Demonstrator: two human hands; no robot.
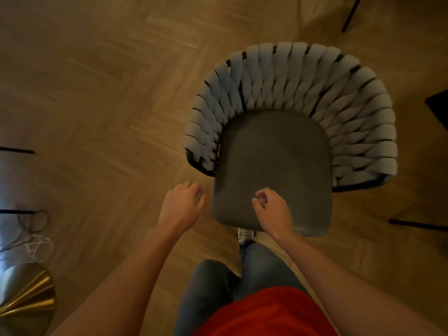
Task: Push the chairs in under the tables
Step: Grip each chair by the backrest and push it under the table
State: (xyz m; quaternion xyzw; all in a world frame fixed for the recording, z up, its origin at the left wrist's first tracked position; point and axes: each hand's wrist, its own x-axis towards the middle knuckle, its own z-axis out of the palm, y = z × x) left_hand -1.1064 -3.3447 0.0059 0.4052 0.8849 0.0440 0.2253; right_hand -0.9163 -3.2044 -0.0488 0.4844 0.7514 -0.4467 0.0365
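A grey chair [271,151] with a padded seat and a curved woven backrest [291,76] stands on the wooden floor, seen from above, its seat front facing me. My left hand [180,204] hovers left of the seat's front corner, fingers loosely curled, holding nothing. Over the front part of the seat is my right hand [272,210], also loosely curled and holding nothing. Neither hand clearly touches the chair. No table top shows in this view.
A gold fluted base [26,297] sits at the lower left beside tangled cables [31,236]. Thin black legs [417,224] show at the right edge and top right [351,13]. A dark corner [438,107] juts in at right. My legs and shoe [244,236] stand before the chair.
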